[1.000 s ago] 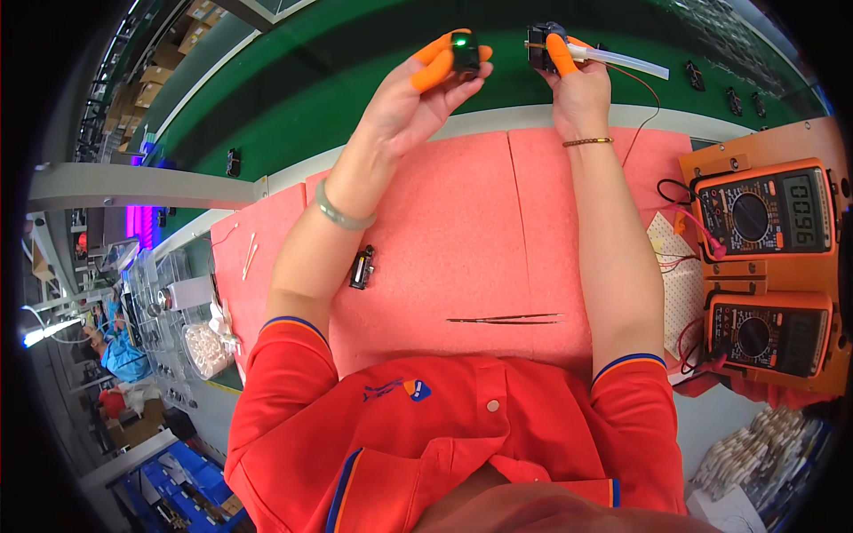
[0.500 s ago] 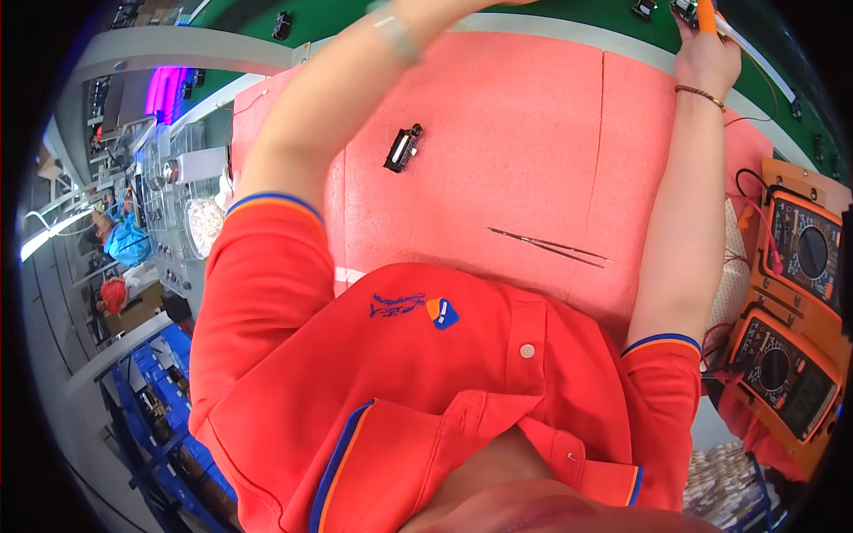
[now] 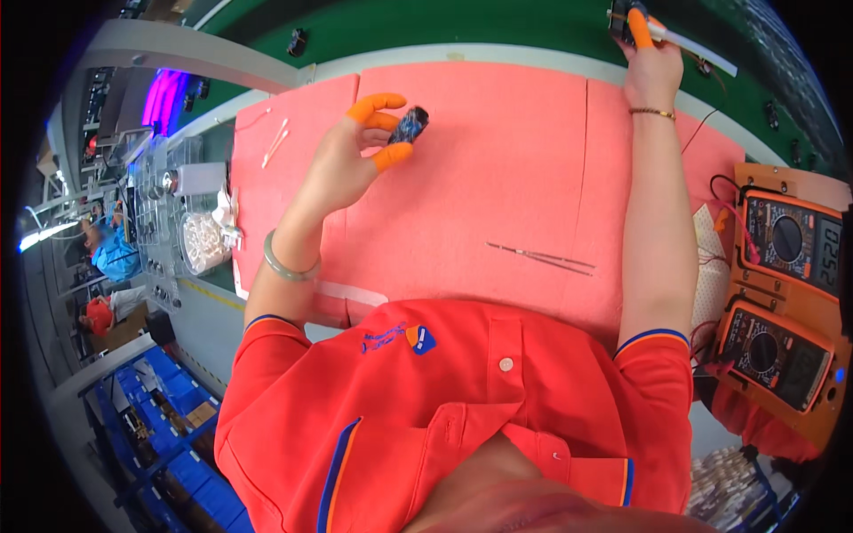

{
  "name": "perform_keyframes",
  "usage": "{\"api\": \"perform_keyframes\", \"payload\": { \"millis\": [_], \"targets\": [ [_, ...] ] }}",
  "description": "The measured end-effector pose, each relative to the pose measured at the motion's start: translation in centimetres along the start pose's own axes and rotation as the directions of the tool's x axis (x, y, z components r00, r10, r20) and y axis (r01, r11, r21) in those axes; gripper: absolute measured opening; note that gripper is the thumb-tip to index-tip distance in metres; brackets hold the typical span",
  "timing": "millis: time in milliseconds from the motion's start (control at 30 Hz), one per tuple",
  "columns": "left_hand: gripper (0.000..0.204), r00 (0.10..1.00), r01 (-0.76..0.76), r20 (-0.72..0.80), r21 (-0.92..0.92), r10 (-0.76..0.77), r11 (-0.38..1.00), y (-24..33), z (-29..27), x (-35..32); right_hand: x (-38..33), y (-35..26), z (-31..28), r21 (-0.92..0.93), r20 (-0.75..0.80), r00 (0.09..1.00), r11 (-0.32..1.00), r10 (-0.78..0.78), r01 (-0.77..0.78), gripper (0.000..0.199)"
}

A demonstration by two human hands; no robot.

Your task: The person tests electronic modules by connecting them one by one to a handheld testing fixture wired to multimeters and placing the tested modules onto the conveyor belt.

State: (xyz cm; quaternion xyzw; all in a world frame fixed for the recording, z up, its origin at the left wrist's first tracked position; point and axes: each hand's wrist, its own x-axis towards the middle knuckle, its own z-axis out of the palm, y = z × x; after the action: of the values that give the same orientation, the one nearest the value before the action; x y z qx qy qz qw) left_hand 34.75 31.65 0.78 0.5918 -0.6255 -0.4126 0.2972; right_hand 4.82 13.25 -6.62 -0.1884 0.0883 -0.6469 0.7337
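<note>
My left hand (image 3: 351, 155), with orange finger cots, pinches a small black electronic module (image 3: 410, 126) between thumb and fingers just above the pink foam mat (image 3: 498, 178). Stretched to the far right, my right hand (image 3: 653, 75) grips another small black module (image 3: 620, 22) over the green belt (image 3: 524, 31). A white strip (image 3: 702, 51) sticks out to the right beside that hand; whether it is held too is unclear. Metal tweezers (image 3: 542, 257) lie on the near part of the mat, touched by neither hand.
Two orange multimeters (image 3: 787, 238) (image 3: 764, 353) stand at the right with leads. Cotton swabs (image 3: 277, 144) lie at the mat's left. Beyond that edge sit a clear tub (image 3: 204, 244) of white pieces and a bottle (image 3: 197, 179). Several modules (image 3: 296, 41) rest on the belt.
My left hand has come back from the far edge to the module that lay on the mat and taken hold of it. My right hand has shifted leftward in view.
</note>
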Motion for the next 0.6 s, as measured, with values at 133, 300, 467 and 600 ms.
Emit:
{"api": "perform_keyframes", "payload": {
  "millis": [133,300,467,600],
  "targets": [
    [0.033,0.990,0.013,0.127,-0.514,0.061,0.858,2.0,0.6,3.8,-0.6,1.6,1.8,-0.667,-0.186,0.881,0.714,-0.435,0.212,0.017],
    [0.030,0.953,-0.005,0.215,-0.695,0.214,0.719,4.5,4.6,11.2,-0.9,1.1,1.1,-0.858,-0.138,0.884,0.500,-0.447,0.119,0.015],
    [0.030,0.974,0.013,0.141,-0.814,0.176,0.581,5.3,8.3,16.9,-1.0,2.0,3.1,-0.772,-0.116,0.865,0.592,-0.488,0.230,0.016],
    [0.030,0.974,0.059,0.178,-0.794,0.139,0.606,4.8,10.0,18.2,-1.0,1.7,3.4,-0.773,-0.140,0.864,0.599,-0.483,0.210,0.017]
  ]
}}
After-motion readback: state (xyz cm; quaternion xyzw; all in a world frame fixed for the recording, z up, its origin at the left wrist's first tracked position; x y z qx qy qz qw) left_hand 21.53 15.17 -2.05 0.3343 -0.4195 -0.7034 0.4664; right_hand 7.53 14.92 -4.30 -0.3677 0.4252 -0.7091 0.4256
